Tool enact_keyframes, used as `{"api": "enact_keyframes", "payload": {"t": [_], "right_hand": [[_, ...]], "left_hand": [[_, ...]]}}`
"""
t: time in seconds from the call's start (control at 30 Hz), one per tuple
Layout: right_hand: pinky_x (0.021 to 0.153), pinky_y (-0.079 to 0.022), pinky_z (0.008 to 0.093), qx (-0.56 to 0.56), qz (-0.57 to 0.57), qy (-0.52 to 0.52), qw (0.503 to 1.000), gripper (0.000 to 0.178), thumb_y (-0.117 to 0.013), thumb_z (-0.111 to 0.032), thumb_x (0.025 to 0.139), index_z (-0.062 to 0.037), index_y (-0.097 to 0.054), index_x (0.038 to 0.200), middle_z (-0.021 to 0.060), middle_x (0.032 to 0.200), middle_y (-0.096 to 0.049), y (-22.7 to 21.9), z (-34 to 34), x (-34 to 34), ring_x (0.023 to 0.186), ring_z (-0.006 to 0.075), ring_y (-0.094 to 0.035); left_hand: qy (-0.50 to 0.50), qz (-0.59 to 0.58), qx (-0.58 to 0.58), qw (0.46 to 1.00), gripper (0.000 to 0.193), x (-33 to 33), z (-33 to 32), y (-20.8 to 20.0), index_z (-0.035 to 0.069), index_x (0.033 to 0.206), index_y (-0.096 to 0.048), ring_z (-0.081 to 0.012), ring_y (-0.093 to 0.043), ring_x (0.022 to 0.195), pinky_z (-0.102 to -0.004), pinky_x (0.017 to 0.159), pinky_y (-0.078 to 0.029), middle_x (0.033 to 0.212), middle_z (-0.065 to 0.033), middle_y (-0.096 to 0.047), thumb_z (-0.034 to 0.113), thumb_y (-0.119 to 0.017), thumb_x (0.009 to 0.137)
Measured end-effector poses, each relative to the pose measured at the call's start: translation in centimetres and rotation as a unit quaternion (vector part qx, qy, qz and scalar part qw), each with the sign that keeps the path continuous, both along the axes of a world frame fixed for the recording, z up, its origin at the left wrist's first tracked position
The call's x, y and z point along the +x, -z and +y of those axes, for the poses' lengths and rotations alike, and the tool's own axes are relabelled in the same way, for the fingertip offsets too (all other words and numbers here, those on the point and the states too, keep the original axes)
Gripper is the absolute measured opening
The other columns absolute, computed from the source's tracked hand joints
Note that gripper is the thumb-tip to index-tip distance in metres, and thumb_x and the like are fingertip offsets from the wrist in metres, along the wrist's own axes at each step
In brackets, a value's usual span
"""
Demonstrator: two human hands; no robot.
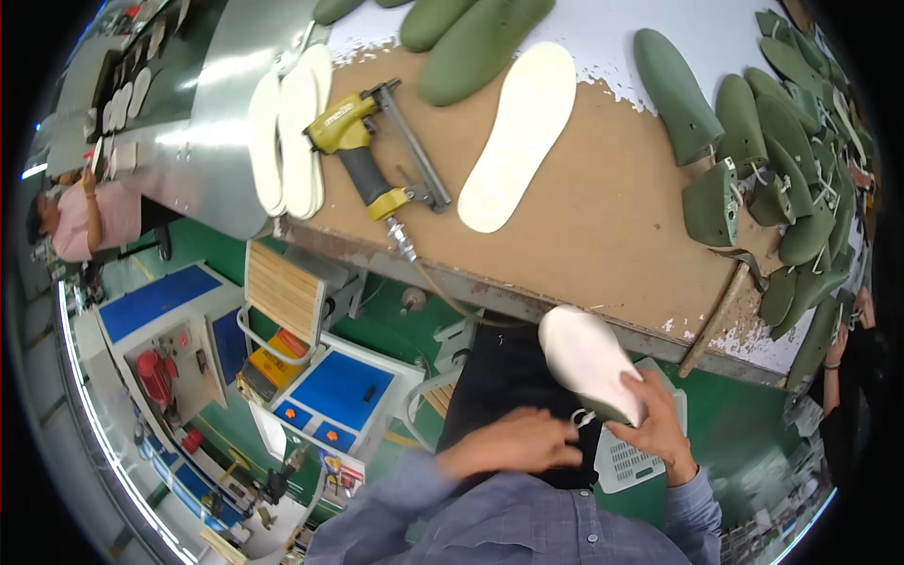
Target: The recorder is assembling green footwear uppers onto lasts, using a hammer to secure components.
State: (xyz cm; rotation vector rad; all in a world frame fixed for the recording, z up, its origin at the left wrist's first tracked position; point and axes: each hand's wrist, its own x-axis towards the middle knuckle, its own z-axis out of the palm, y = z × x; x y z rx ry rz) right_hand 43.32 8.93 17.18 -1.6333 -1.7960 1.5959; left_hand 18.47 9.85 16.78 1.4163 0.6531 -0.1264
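My right hand (pixel 656 419) grips the heel end of a shoe last (pixel 617 411). A pale insole (pixel 579 353) lies over its upturned sole, and only a strip of the green last shows by my fingers. A white cord loop (pixel 582 417) hangs at the last's heel. My left hand (pixel 523 440) is beside that loop; motion smears its fingers, so I cannot tell whether they touch it. On the bench (pixel 584 217) above lie a single cream insole (pixel 521 137), a yellow and black air stapler (pixel 363 141) and a small stack of insoles (pixel 299 132).
Green lasts (pixel 767 122) are heaped along the bench's right side. A wooden-handled hammer (pixel 720 315) rests at the near edge. The stapler's hose (pixel 443 292) drops over that edge. A light plastic basket stool (pixel 629 461) stands below. Co-workers (pixel 94 217) are at far left and right.
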Motion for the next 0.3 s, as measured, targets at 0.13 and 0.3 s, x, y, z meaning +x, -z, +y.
{"api": "enact_keyframes", "payload": {"t": [0.13, 0.3], "right_hand": [[0.085, -0.048, 0.0410, -0.017, -0.058, -0.211, 0.976, 0.064, -0.076, -0.033, 0.068, -0.0245, -0.055, 0.128, 0.0186, 0.109, -0.053, 3.5, 0.5, -2.2, 0.098, 0.0342, -0.056], [0.095, -0.045, 0.0443, 0.171, 0.008, -0.247, 0.954, 0.064, -0.073, -0.026, 0.066, -0.0138, -0.053, 0.126, 0.0239, 0.123, -0.049, 11.5, 0.8, -5.0, 0.111, 0.0392, -0.052]], "left_hand": [[-0.104, -0.115, -0.067, 0.986, 0.049, -1.7, 2.8, -3.7, 0.009, 0.122, -0.056, -0.0267, -0.062, 0.100, -0.0355, 0.086, -0.049, 0.106, -0.0079, -0.066, 0.026, -0.073, 0.080], [0.017, 0.073, 0.321, 0.944, 0.108, -1.2, 1.0, 8.6, 0.008, 0.140, -0.037, -0.0390, -0.045, 0.121, -0.0599, 0.098, -0.033, 0.133, -0.0180, -0.045, 0.060, -0.079, 0.055]]}}
